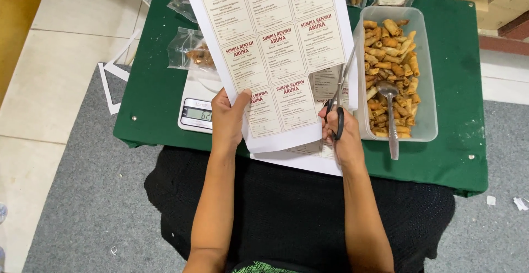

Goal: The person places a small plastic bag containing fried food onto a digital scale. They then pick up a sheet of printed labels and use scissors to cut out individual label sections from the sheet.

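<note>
left hand (227,119) pinching label sheet (275,58) | right hand (343,135) gripping scissors (337,105)

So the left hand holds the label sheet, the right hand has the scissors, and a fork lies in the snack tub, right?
Not quite: it is a spoon, not a fork, in the snack tub. The head view shows it. The left hand does hold the label sheet, the right hand the scissors.

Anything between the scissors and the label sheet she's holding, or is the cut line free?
Nothing visible in the way. The right hand holds the scissors with the blades along the right edge of the label sheet; the left hand grips its lower left. The plastic tub of snacks sits off to the right.
</note>
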